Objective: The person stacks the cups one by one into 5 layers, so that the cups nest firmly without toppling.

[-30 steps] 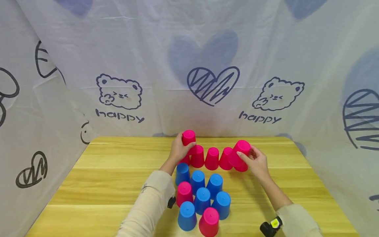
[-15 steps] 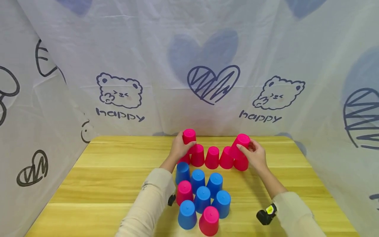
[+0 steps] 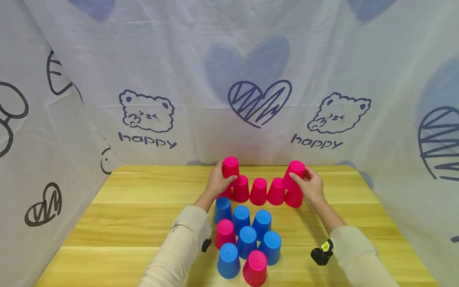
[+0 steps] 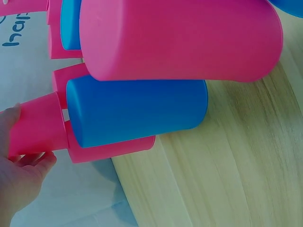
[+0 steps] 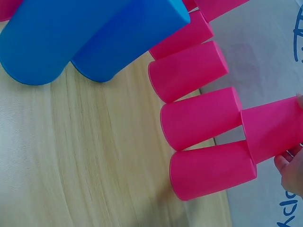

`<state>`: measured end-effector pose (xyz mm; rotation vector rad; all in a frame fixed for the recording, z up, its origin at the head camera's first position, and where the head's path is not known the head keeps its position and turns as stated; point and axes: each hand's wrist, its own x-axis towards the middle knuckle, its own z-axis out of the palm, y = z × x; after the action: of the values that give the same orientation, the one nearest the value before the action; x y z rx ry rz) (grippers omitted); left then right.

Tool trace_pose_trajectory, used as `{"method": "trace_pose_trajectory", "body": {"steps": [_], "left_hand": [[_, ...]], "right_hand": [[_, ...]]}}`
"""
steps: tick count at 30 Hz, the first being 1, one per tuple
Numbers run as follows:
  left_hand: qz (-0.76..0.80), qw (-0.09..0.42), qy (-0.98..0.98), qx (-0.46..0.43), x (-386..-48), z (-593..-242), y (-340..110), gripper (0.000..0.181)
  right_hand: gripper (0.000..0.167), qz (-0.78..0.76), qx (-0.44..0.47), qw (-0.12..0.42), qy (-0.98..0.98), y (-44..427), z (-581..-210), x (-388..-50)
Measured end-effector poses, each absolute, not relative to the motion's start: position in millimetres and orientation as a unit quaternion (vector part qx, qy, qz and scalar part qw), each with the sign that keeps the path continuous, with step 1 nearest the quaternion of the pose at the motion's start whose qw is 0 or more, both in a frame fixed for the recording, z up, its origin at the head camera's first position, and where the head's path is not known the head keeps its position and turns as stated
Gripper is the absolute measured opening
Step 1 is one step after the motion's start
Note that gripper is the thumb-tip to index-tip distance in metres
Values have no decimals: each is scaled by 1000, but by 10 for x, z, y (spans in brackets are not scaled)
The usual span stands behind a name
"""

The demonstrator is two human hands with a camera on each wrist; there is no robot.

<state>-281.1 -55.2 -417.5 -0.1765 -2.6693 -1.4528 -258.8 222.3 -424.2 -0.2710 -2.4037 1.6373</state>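
Observation:
A row of several upside-down pink cups (image 3: 258,192) stands toward the back of the table. On its left end, my left hand (image 3: 217,181) grips an upper pink cup (image 3: 230,167) resting over the two leftmost cups. My right hand (image 3: 311,186) holds another upside-down pink cup (image 3: 295,173) at the right end. In the right wrist view this held cup (image 5: 272,130) meets the tops of the two end cups (image 5: 213,170). The left wrist view shows fingers and thumb around the left upper cup (image 4: 38,125).
Several blue cups (image 3: 247,242) and two pink cups (image 3: 255,268) stand upside down nearer the front, between the forearms. One blue cup (image 3: 223,210) is close to the row's left end. A printed cloth (image 3: 201,131) hangs behind the wooden table (image 3: 143,223).
The pink cup in my right hand first rose from its tilted position before the end cups, then shifted slightly right and became more upright above them. My left hand has barely moved.

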Motion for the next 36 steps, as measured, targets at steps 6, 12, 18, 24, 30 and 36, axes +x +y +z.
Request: {"method": "trace_pose_trajectory", "body": {"steps": [6, 12, 18, 24, 30, 36], "left_hand": [[-480, 49, -874, -60, -2814, -4208, -562, 60], [-499, 46, -863, -68, -2795, -4234, -572, 64], [-516, 57, -852, -72, -2757, -4276, -614, 66], [-499, 93, -859, -63, -2680, -4375, -695, 69], [-490, 112, -862, -65, -2594, -4475, -795, 71], [-491, 103, -862, -64, -2512, -4514, -879, 65]], "right_hand": [[57, 574, -86, 111, -807, 2216, -4257, -2612], [57, 581, -82, 110, -802, 2220, -4282, -2603], [57, 581, -83, 108, -802, 2227, -4300, -2600], [57, 588, -75, 109, -798, 2199, -4299, -2617], [59, 589, -78, 102, -798, 2205, -4296, -2611], [65, 595, -76, 106, -794, 2235, -4279, -2589]]}}
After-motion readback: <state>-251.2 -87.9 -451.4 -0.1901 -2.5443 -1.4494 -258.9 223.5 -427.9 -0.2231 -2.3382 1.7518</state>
